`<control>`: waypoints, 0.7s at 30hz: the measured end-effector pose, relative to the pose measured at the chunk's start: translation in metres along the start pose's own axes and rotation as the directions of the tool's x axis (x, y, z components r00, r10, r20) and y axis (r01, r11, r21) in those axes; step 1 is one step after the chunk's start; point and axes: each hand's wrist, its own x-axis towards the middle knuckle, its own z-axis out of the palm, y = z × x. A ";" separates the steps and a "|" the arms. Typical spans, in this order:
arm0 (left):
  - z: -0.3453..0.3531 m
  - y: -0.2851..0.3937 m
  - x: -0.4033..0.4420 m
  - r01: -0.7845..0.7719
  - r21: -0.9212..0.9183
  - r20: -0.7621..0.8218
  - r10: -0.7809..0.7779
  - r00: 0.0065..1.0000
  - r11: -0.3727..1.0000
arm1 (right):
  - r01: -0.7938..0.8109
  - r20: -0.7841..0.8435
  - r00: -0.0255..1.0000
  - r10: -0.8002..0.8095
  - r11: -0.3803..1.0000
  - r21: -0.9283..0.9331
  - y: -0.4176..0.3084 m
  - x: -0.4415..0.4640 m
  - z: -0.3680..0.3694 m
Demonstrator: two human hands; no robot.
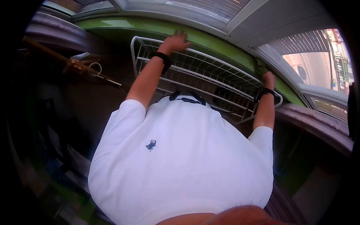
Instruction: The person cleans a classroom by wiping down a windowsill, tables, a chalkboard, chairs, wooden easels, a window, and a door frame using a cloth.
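My left hand (174,42) lies flat with fingers spread on the green windowsill (221,53), above the white wire rack (202,62). A dark band circles that wrist. Farther right, my right hand (268,77) is closed at the sill by the window frame. A crumpled, dull green cloth (260,66) sticks out from its fingers. Another dark band is on the right wrist. The wire rack stands just below the sill, between my two arms.
White-framed windows (240,18) rise behind the sill. Bunched curtains hang at the left (67,33) and right (318,122). A wooden piece (77,65) with a white ring (95,69) sits at left. The floor area is dark and hard to make out.
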 end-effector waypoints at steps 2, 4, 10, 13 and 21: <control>0.004 0.011 0.003 -0.016 0.121 0.027 0.012 1.000 0.993 | 0.145 0.020 0.989 -0.144 0.988 -0.047 0.000 0.006 0.007; -0.007 -0.015 -0.004 0.018 0.155 0.021 -0.021 1.000 0.988 | 0.296 -0.200 0.937 -0.285 0.955 0.024 -0.078 -0.060 0.015; -0.012 -0.002 -0.006 0.009 0.137 0.030 -0.013 0.999 0.991 | 0.601 -0.111 0.799 -0.591 0.787 0.141 -0.207 -0.139 0.040; -0.005 -0.003 -0.004 -0.007 0.119 0.024 0.004 1.000 0.993 | 0.573 -0.122 0.819 -0.560 0.796 0.195 -0.235 -0.180 0.037; -0.013 -0.009 -0.010 -0.092 0.038 -0.137 0.096 0.986 0.995 | 0.529 -0.286 0.836 -0.469 0.827 0.191 -0.188 -0.135 0.033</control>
